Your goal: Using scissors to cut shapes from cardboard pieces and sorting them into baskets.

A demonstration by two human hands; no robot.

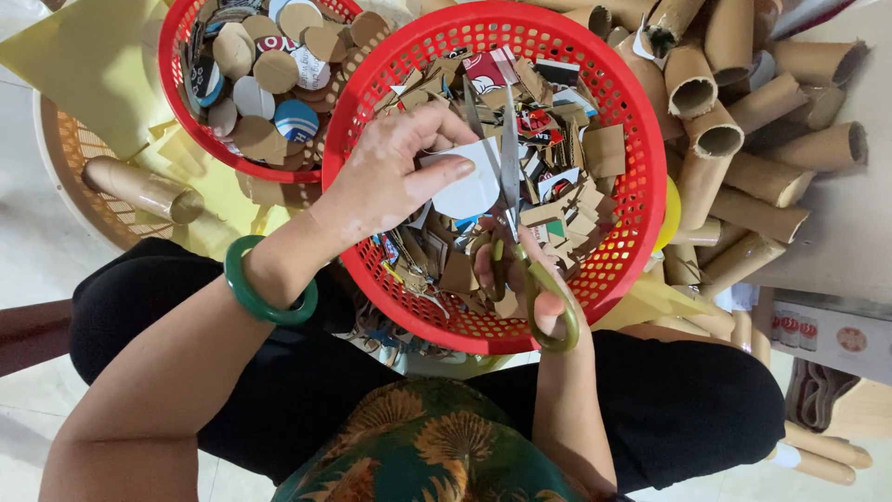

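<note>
My left hand [395, 172] pinches a white cardboard piece [469, 181] over a red plastic basket [632, 200] resting on my lap. My right hand [525, 279] grips scissors [513, 177] with olive-green handles; the blades point away from me and cut into the right edge of the white piece. The basket below holds several brown and printed cardboard scraps [567, 200]. A green bangle [260, 288] circles my left wrist.
A second red basket [181, 79] at the upper left holds several round cardboard discs [265, 74]. A pile of brown cardboard tubes [743, 139] lies at the right. One tube [139, 186] rests in a pale woven basket [70, 149] at the left, beside yellow sheets [93, 56].
</note>
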